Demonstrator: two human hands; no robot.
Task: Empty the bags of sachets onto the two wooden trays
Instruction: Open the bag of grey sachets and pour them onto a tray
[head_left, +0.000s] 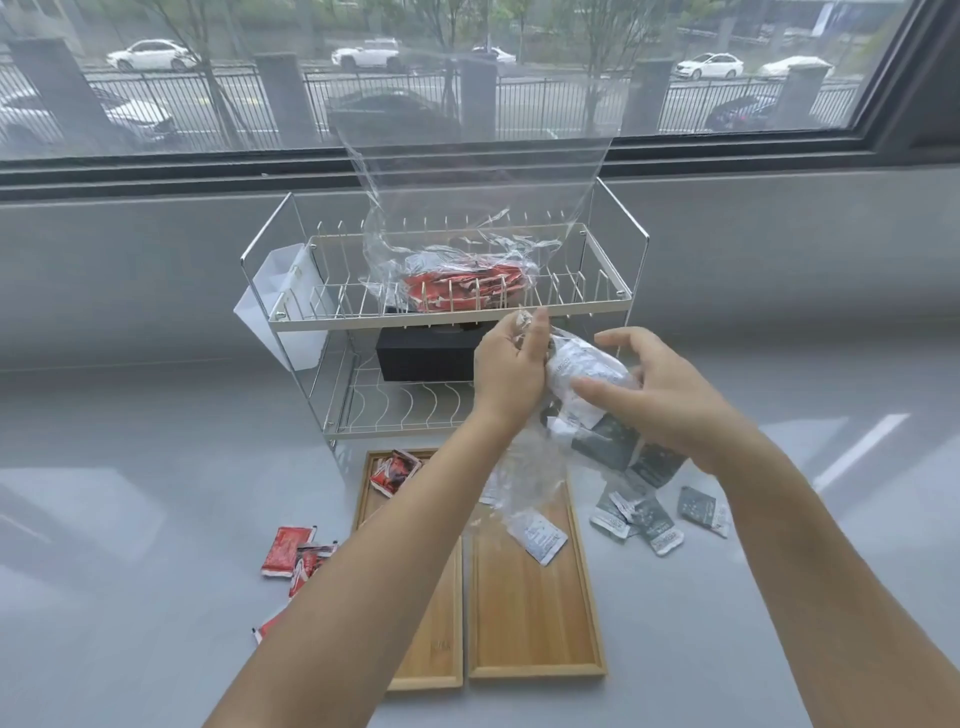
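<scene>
Heads up, you're spilling. You've got the clear bag of grey sachets up in the air over the far end of the right wooden tray, left hand pinching the twisted plastic at the top, right hand loosely cupped on the bulge with fingers half open, not really gripping. The mouth of the bag hangs down and to the right, so my guess is whatever drops next lands off the tray's right edge. It's kind of happening already: there's a cluster of grey sachets on the desk right of the tray, and only one grey-white sachet clearly sitting inside it. Shift the bag left and lower before you shake.

Same story on the other side. The left wooden tray has a few red sachets at its far end, but loose red sachets lie on the desk to its left.

The second bag, with red sachets, sits on the top shelf of the wire dish rack, still pretty full as far as I can tell. It looks floppy, so mind it doesn't snag on the prongs.
</scene>
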